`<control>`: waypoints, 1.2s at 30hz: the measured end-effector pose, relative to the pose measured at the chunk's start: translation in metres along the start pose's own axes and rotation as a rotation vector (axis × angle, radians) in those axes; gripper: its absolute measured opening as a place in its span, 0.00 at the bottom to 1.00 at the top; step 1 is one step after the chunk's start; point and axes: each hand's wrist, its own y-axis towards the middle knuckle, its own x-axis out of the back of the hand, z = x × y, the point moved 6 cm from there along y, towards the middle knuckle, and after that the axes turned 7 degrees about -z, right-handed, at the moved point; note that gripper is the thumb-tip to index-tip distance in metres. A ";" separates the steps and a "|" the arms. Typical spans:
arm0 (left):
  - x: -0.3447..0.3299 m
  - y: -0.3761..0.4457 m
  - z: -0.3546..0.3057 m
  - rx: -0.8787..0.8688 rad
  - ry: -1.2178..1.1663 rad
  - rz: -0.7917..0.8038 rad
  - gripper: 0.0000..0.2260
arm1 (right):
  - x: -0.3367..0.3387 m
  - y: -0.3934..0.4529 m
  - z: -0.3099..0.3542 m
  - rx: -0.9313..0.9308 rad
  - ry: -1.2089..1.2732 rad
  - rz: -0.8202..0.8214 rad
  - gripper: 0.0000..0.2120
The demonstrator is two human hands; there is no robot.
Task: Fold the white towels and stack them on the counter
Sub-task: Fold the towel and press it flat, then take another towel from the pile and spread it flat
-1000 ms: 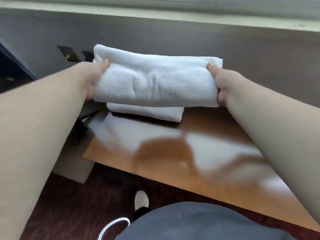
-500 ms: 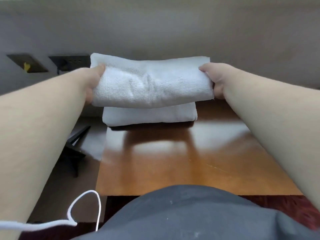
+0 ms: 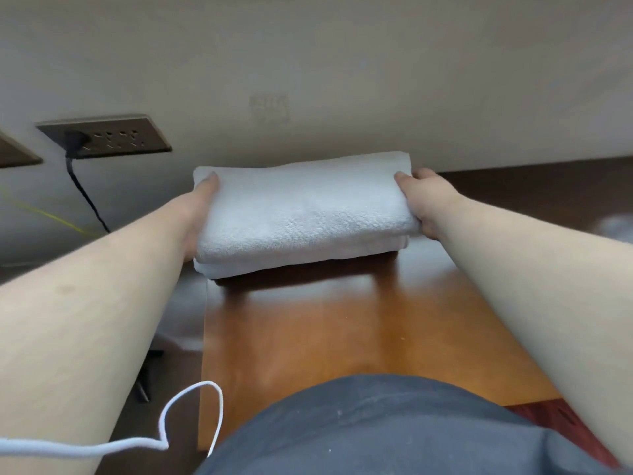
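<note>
White terry cloth fills the middle of the head view: a folded towel (image 3: 301,207) lies on top of a second folded towel (image 3: 308,258), of which only the front edge shows below it. Both rest at the far end of the brown wooden bench (image 3: 342,330), close against the pale wall (image 3: 342,63).

The left hand (image 3: 202,207) holds the left end of the top towel, the thumb lying on the upper face and the other fingers hidden under or behind the cloth, so the grip pinches this end. The right hand (image 3: 419,197) holds the right end in the same manner, the thumb on top near the corner and the fingers wrapped around the side. Between the two grips the towel is flat and lies nearly square with the lower one.

To the left of the left grip, a dark socket panel (image 3: 109,137) sits on the wall with a black plug and cable (image 3: 82,186) hanging down. A white cord (image 3: 191,416) loops near the person's dark grey clothing (image 3: 376,430).
</note>
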 end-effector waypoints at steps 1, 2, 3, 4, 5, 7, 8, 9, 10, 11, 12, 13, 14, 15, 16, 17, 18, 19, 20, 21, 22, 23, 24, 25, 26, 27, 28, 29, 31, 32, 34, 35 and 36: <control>0.000 0.003 -0.003 0.000 -0.015 -0.008 0.24 | 0.001 0.002 0.003 0.044 0.022 -0.036 0.25; 0.000 0.007 -0.005 -0.004 -0.022 -0.020 0.22 | 0.001 0.003 0.003 0.071 0.032 -0.061 0.27; 0.000 0.011 -0.006 -0.006 -0.017 -0.029 0.19 | 0.001 0.004 0.001 0.079 0.033 -0.082 0.28; -0.001 0.013 -0.006 -0.005 -0.011 -0.030 0.17 | 0.001 0.005 -0.004 0.074 0.025 -0.093 0.28; -0.002 0.015 -0.004 0.000 -0.007 -0.029 0.15 | 0.000 0.008 -0.010 0.057 0.011 -0.095 0.28; -0.004 0.017 -0.002 0.019 0.006 -0.021 0.13 | -0.005 0.011 -0.021 -0.005 -0.037 -0.054 0.29; -0.004 0.016 -0.001 0.026 0.020 -0.021 0.12 | -0.007 0.013 -0.024 -0.041 -0.082 -0.022 0.31; -0.005 0.014 -0.002 0.030 0.034 -0.023 0.11 | -0.009 0.015 -0.024 -0.065 -0.138 0.004 0.32; -0.004 0.013 -0.004 0.030 0.046 -0.035 0.11 | -0.009 0.016 -0.021 -0.079 -0.197 0.015 0.33; -0.005 0.011 -0.007 0.027 0.068 -0.058 0.11 | -0.008 0.018 -0.017 -0.076 -0.247 0.004 0.33; -0.005 0.009 -0.011 0.012 0.113 -0.099 0.12 | -0.006 0.017 -0.010 -0.048 -0.287 -0.031 0.32; -0.005 0.007 -0.015 -0.016 0.197 -0.161 0.16 | -0.004 0.016 0.000 0.015 -0.318 -0.087 0.30; -0.003 0.006 -0.021 -0.071 0.342 -0.269 0.20 | -0.002 0.010 0.013 0.119 -0.349 -0.159 0.29; -0.001 0.000 -0.029 -0.166 0.533 -0.418 0.24 | -0.003 0.000 0.028 0.272 -0.389 -0.228 0.28; -0.004 -0.012 -0.039 -0.322 0.689 -0.546 0.27 | -0.010 -0.016 0.044 0.453 -0.451 -0.276 0.27; -0.015 -0.028 -0.051 -0.569 0.772 -0.611 0.29 | -0.022 -0.032 0.058 0.638 -0.519 -0.287 0.26; -0.032 -0.045 -0.059 -0.852 0.821 -0.582 0.29 | -0.039 -0.048 0.067 0.800 -0.587 -0.241 0.26; -0.053 -0.061 -0.059 -1.087 0.886 -0.470 0.28 | -0.057 -0.060 0.071 0.907 -0.651 -0.148 0.26; -0.070 -0.066 -0.052 -1.235 0.968 -0.314 0.26 | -0.075 -0.067 0.070 0.953 -0.722 -0.043 0.27; -0.084 -0.067 -0.043 -1.282 1.078 -0.186 0.25 | -0.088 -0.070 0.063 0.952 -0.808 0.042 0.28; -0.089 -0.062 -0.033 -1.237 1.193 -0.119 0.26 | -0.096 -0.069 0.054 0.923 -0.899 0.095 0.30; -0.087 -0.053 -0.025 -1.151 1.281 -0.104 0.28 | -0.100 -0.065 0.046 0.882 -0.979 0.121 0.33; -0.083 -0.044 -0.021 -1.073 1.325 -0.113 0.30 | -0.099 -0.059 0.040 0.839 -1.028 0.128 0.36; -0.080 -0.036 -0.018 -1.031 1.338 -0.120 0.31 | -0.097 -0.054 0.038 0.800 -1.045 0.124 0.40; -0.079 -0.030 -0.019 -1.020 1.340 -0.121 0.33 | -0.093 -0.047 0.038 0.764 -1.040 0.118 0.43; -0.080 -0.025 -0.021 -1.013 1.342 -0.117 0.34 | -0.090 -0.041 0.039 0.728 -1.028 0.111 0.46; -0.080 -0.020 -0.025 -0.991 1.351 -0.120 0.35 | -0.084 -0.035 0.039 0.687 -1.022 0.106 0.47; -0.078 -0.015 -0.028 -0.944 1.366 -0.141 0.36 | -0.078 -0.029 0.038 0.644 -1.023 0.102 0.47; -0.066 -0.007 -0.030 -0.815 1.391 -0.238 0.36 | -0.068 -0.023 0.032 0.583 -1.021 0.094 0.47; -0.059 -0.005 -0.028 -0.760 1.393 -0.275 0.36 | -0.064 -0.023 0.029 0.574 -1.022 0.095 0.46; -0.051 -0.008 -0.025 -0.692 1.392 -0.293 0.36 | -0.063 -0.024 0.027 0.569 -1.033 0.114 0.45; -0.051 -0.011 -0.025 -0.674 1.408 -0.294 0.36 | -0.063 -0.026 0.028 0.567 -1.043 0.127 0.45; -0.052 -0.017 -0.029 -0.660 1.433 -0.306 0.35 | -0.062 -0.028 0.032 0.576 -1.058 0.132 0.44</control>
